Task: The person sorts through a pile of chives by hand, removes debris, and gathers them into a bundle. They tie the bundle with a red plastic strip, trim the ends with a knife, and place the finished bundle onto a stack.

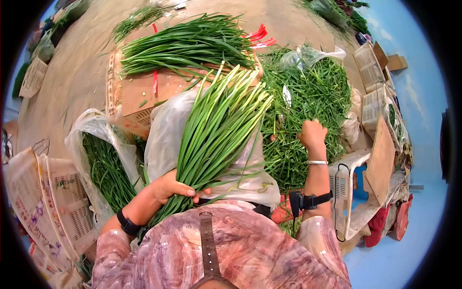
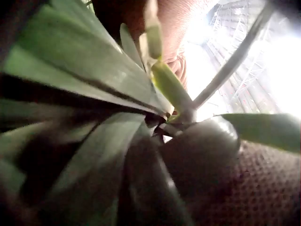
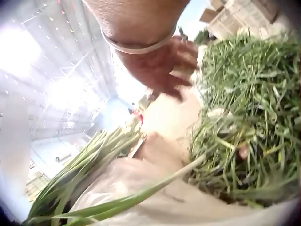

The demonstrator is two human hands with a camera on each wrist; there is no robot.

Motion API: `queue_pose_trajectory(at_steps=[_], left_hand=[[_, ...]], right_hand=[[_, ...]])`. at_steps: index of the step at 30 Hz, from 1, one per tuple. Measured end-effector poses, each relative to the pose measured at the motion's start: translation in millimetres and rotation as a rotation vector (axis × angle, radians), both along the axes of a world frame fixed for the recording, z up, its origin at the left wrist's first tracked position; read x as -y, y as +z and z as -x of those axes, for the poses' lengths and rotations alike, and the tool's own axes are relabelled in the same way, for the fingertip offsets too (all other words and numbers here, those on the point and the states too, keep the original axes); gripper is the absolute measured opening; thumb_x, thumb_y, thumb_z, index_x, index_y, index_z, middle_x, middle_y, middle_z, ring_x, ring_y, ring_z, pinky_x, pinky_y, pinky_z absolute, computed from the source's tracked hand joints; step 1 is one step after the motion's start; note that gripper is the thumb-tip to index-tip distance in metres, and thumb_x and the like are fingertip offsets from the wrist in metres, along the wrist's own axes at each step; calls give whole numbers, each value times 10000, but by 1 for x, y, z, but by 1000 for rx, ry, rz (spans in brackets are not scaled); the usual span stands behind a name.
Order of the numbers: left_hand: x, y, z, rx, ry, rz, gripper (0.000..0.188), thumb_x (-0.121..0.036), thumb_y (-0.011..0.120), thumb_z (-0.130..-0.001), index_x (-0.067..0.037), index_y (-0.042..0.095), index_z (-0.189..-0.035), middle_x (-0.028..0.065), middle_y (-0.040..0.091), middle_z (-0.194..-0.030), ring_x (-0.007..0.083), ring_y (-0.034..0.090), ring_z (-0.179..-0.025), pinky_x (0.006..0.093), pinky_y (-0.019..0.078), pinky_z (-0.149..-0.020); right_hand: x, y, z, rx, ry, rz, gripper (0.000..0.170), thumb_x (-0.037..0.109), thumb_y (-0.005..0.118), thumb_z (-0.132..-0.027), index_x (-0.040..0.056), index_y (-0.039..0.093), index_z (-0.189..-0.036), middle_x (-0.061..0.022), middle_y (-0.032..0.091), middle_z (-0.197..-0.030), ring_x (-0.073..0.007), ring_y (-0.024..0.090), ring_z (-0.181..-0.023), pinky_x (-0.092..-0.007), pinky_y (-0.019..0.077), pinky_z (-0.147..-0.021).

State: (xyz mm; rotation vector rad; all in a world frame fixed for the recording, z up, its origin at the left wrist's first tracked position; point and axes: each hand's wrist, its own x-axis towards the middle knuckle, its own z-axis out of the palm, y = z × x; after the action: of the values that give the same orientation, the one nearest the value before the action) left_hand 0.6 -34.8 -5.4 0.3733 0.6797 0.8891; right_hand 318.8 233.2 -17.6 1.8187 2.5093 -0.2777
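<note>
My left hand [image 1: 174,187] grips a bunch of garlic chives [image 1: 216,130] by the leafy end, low at my lap. The pale stem ends fan out up and away from me. In the left wrist view, broad green leaves [image 2: 94,70] fill much of the frame, close to the camera. My right hand [image 1: 314,134] is over a big heap of loose chives [image 1: 317,91] on the right. The right wrist view shows that hand's fingers [image 3: 181,59] loosely spread and holding nothing. A single chive [image 3: 136,200] stretches across the plastic on my lap there.
Beyond my lap, a cardboard-topped crate [image 1: 137,96] bears another pile of chives [image 1: 187,45] and red ties [image 1: 257,33]. To the left stand a plastic bag of greens [image 1: 108,159] and white crates [image 1: 67,192]. A white crate [image 1: 340,192] stands close by my right arm.
</note>
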Motion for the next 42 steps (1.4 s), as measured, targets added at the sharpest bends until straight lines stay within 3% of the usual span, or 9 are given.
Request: queue_pose_trajectory(at_steps=[5, 7, 11, 16, 19, 23, 25, 31, 42], left_hand=[[0, 2, -1, -44, 22, 135, 490, -60, 684, -686, 28, 514, -1137, 170, 634, -903, 166, 574, -619, 261, 482, -590], [0, 2, -1, -35, 31, 126, 448, -46, 667, -692, 35, 525, -1109, 171, 634, -887, 161, 558, -593, 258, 472, -572], [0, 0, -2, -32, 42, 145, 444, -37, 664, -686, 49, 521, -1097, 162, 630, -853, 163, 549, -578, 253, 463, -555], [0, 18, -4, -189, 89, 104, 440, -26, 659, -680, 51, 518, -1089, 159, 620, -809, 165, 533, -550, 255, 453, -530], [9, 25, -2, -206, 238, 120, 454, -11, 655, -675, 52, 507, -1100, 171, 614, -795, 164, 525, -532, 253, 444, -504], [2, 12, 7, -104, 230, 216, 467, 5, 656, -671, 56, 493, -1106, 182, 607, -780, 162, 519, -508, 242, 435, -476], [12, 12, 6, -65, 208, 261, 456, 17, 654, -675, 59, 492, -1099, 186, 605, -774, 158, 515, -493, 237, 431, -462], [9, 6, 4, -164, 171, 255, 500, 25, 651, -669, 36, 474, -1136, 202, 574, -768, 177, 485, -502, 253, 407, -441], [10, 1, 8, -78, 165, 262, 475, 46, 629, -679, 30, 474, -1128, 206, 565, -772, 175, 458, -486, 263, 388, -441]], right_hand=[[-7, 8, 21, -126, 24, -202, 431, 320, 623, -800, -26, 601, -1057, -186, 616, -1019, -317, 621, -887, -411, 502, -700], [-9, 15, 47, -824, -323, 668, 560, 365, 635, -807, -52, 528, -1166, -179, 591, -1101, -272, 590, -996, -362, 505, -687], [-13, -17, 95, -1142, -262, 494, 727, 343, 660, -802, -55, 341, -1319, -167, 586, -1105, -218, 613, -924, -306, 501, -614], [-13, 17, 104, -1379, -215, 581, 230, 76, 689, -739, -14, 602, -932, -53, 623, -776, -112, 577, -632, -248, 467, -558], [7, 50, 81, -1684, 41, 576, 183, 52, 663, -759, -14, 608, -920, -26, 607, -755, -91, 542, -608, -204, 430, -558], [5, 19, 63, -1184, -4, 468, 113, 58, 675, -750, 13, 638, -848, -7, 611, -722, -74, 539, -610, -206, 436, -552], [15, 22, 50, -1460, -91, 708, 102, 25, 655, -751, 18, 639, -852, -8, 617, -721, -70, 558, -627, -198, 445, -555], [20, 21, 57, -1247, -16, 420, 94, -11, 646, -744, 2, 639, -837, -24, 629, -742, -65, 562, -637, -201, 452, -572], [-3, -5, 9, -1914, -3, 737, 163, 42, 648, -795, -7, 619, -947, -76, 637, -790, -156, 605, -674, -268, 503, -624]])
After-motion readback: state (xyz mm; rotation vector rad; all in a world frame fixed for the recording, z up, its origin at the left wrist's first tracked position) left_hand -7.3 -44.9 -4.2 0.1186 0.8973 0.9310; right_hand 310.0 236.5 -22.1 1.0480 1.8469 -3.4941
